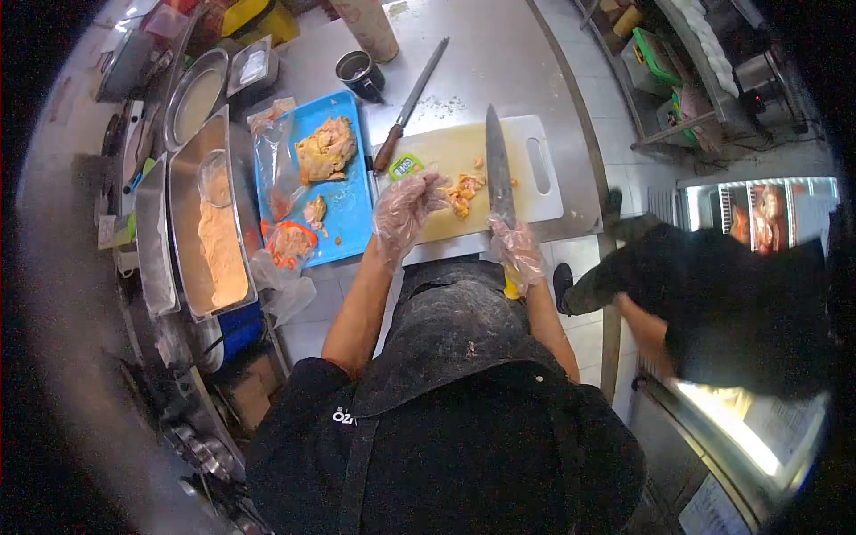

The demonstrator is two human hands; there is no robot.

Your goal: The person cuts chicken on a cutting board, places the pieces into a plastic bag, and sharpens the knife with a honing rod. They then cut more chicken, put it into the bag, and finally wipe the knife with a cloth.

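The right hand (517, 252), in a clear glove, is closed around the yellow handle of a knife (497, 169) at the centre of the frame; the blade points to the top. The left hand (406, 214), gloved too, is just left of centre, fingers loosely bent and apart, with nothing seen in its grasp.

Between hand and blade, small meat pieces (462, 194) lie in a loose heap on the board (540, 203). Whether the blade's edge touches the board I cannot tell.

The step in hand looks like cutting meat small. Another cut would call for the left hand to steady the pieces, fingertips tucked back, while the right brings the edge over them.

Left of the board, a blue tray (355, 234) holds a larger chunk (325, 150), a small scrap (315, 212) and plastic bags (275, 160). A green-rimmed gadget (406, 167) sits at the board's left side, with a sharpening steel (422, 87) above it and a dark cup (359, 75) by the tray's top corner. Farther left, a metal pan (189, 223) contains orange powder (223, 254). At the right of the frame, a co-worker (713, 303) in dark clothes is near a lit fridge (813, 214).
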